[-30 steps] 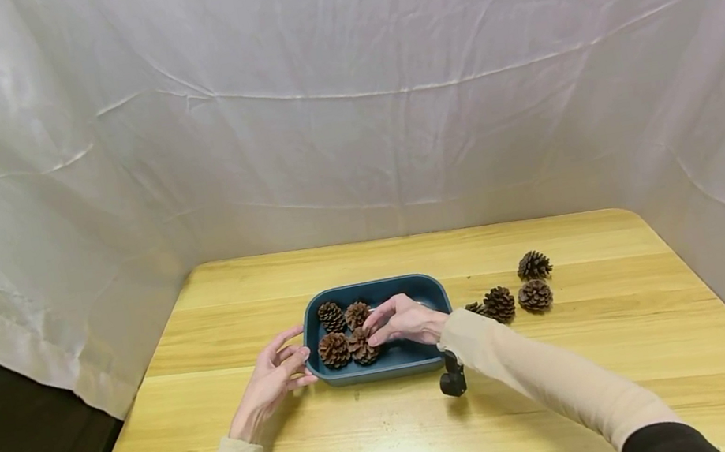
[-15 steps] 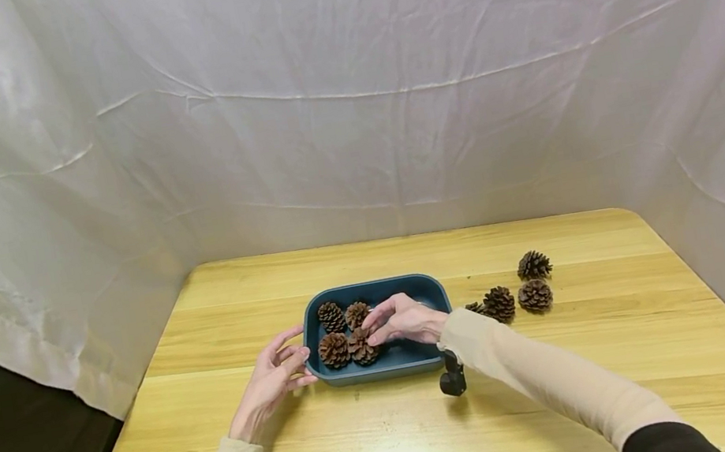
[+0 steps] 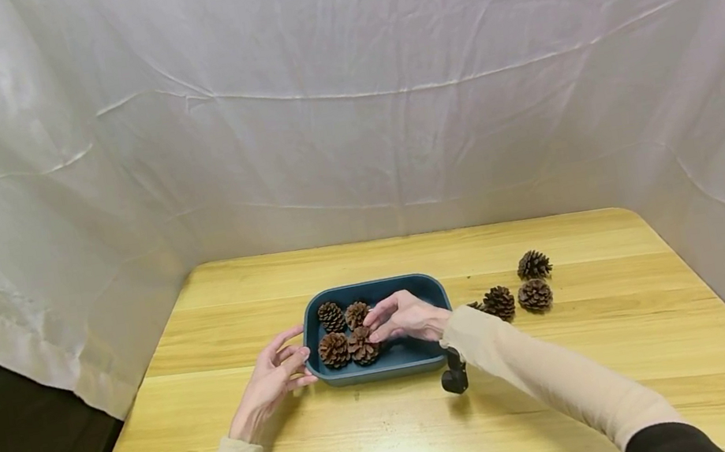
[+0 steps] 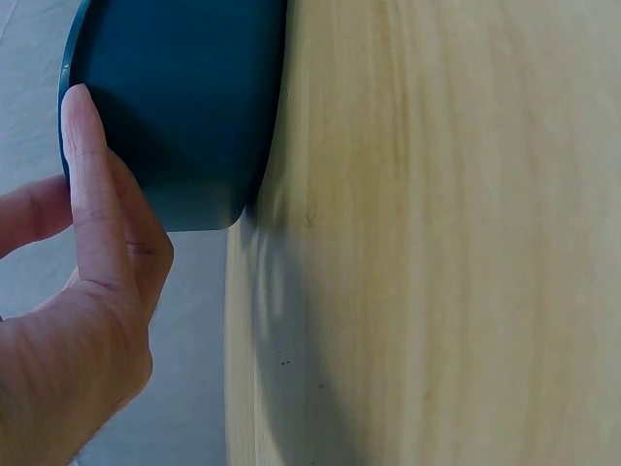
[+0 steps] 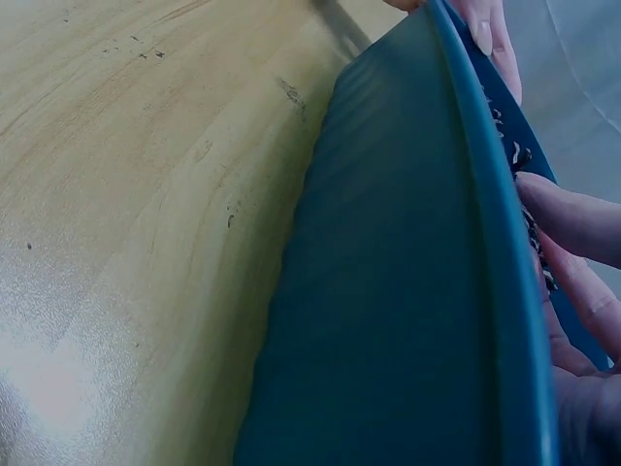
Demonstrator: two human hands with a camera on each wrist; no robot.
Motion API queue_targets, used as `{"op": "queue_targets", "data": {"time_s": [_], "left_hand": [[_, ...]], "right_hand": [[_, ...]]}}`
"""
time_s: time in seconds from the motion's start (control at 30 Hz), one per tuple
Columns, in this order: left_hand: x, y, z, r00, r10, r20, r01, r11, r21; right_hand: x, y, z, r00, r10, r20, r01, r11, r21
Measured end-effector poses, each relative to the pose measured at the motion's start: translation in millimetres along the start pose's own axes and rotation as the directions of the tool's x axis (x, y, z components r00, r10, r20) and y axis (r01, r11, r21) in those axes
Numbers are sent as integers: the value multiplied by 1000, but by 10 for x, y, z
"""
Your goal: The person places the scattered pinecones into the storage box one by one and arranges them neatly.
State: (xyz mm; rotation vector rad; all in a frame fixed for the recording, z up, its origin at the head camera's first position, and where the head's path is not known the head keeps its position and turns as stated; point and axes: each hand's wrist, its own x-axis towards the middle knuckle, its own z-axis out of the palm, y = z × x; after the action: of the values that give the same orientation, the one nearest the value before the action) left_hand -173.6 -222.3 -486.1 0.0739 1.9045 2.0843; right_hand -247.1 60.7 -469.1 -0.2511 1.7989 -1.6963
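Note:
A dark blue rectangular container (image 3: 387,373) stands on the wooden table and holds several brown pine cones. My left hand (image 3: 269,377) grips its left end, the thumb over the rim and fingers against the outer wall; the left wrist view shows this hand (image 4: 87,282) at the end wall too. Inside the container, my right hand (image 3: 410,318) holds the front right pine cone (image 3: 362,347) between thumb and fingers. Close beside that cone lie another cone (image 3: 334,351) and two behind. In the right wrist view the container's wall (image 5: 388,252) partly hides the right fingers and the cones.
To the right of the container several more pine cones lie on the table, among them one at the back (image 3: 533,265) and one in front of it (image 3: 535,296). The right sleeve (image 3: 531,370) partly covers the leftmost. A pale curtain (image 3: 377,95) surrounds the table.
My right hand and wrist have shifted very slightly up and to the right. The left hand, the container and the cones stay in place.

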Motion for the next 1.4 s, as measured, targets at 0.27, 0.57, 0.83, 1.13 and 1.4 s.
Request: {"op": "queue_targets", "data": {"time_s": [0.27,0.57,0.83,1.13,1.4], "left_hand": [[-3,1,0,1000,9,4,-9,1000,1],[0,-3,4,1000,-2,-7,2,1000,-5],[-1,-3,5,1000,4,-1,-4,1000,-11],[2,-9,1,1000,5,-1,-5,1000,0],[-3,-4,7,1000,-2,-9,2,1000,9]], "right_hand": [[-28,-13,-31,1000,-13,10,13,1000,21],[-70,-55,-58,999,-50,16,49,998,39],[-123,-93,-87,996,-85,13,84,993,87],[-172,-113,-106,994,-107,8,106,991,79],[-241,-131,-133,987,-161,13,158,980,117]]}}
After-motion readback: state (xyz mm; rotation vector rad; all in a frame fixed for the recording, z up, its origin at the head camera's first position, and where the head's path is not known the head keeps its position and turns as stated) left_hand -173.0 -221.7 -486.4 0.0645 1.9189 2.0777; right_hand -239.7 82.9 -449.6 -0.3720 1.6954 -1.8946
